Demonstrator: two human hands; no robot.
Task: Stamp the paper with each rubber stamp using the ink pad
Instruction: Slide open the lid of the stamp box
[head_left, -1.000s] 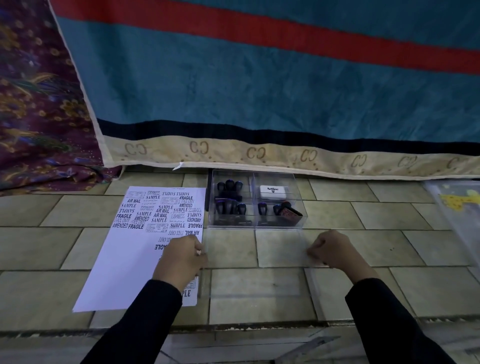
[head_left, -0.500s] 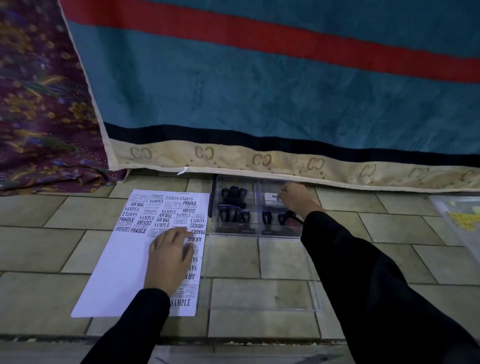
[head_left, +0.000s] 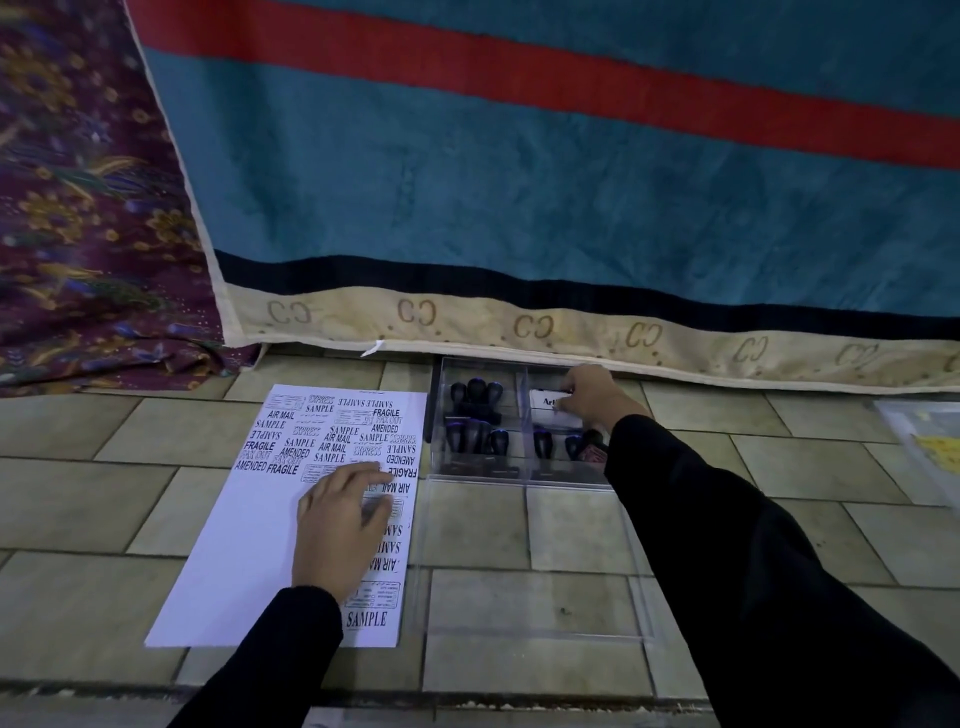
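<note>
Tiled floor under blanket hem; paper pinned by left grip, spread flat. In box at floor's far edge, ink pad pinched by right grip. Judged light, rigid, slick-cased; best taken by long edges.

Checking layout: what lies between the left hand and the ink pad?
Head view: between left hand and ink pad lie stamped paper, then black stamps in the box.
</note>
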